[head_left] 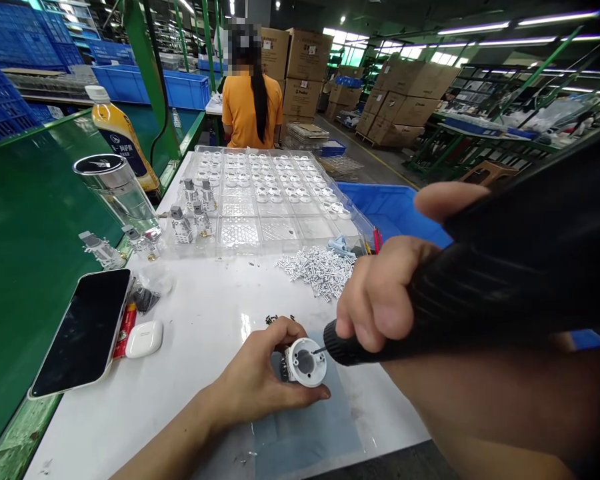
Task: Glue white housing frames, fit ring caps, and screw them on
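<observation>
My left hand point(260, 377) is closed around a white round plastic housing point(314, 375), whose open end with small screw holes faces up toward me. Wrapped in my right hand point(387, 297) is a black electric screwdriver point(510, 267), large and partly blurred at the right. Its thin bit reaches into the housing at the upper right of the opening; whether a screw sits on the tip is too small to tell. Just beyond my left hand lie a few small black parts point(275, 320). Farther back is a heap of white screws point(315, 267).
A clear divided tray point(240, 230) holds rows of white round parts. Several grey-white assemblies point(181, 225) stand left of it. A glass flask point(125, 193), a drink bottle point(125, 143), a phone point(83, 333) and an earbud case point(144, 339) line the left side. A person point(253, 107) sits ahead.
</observation>
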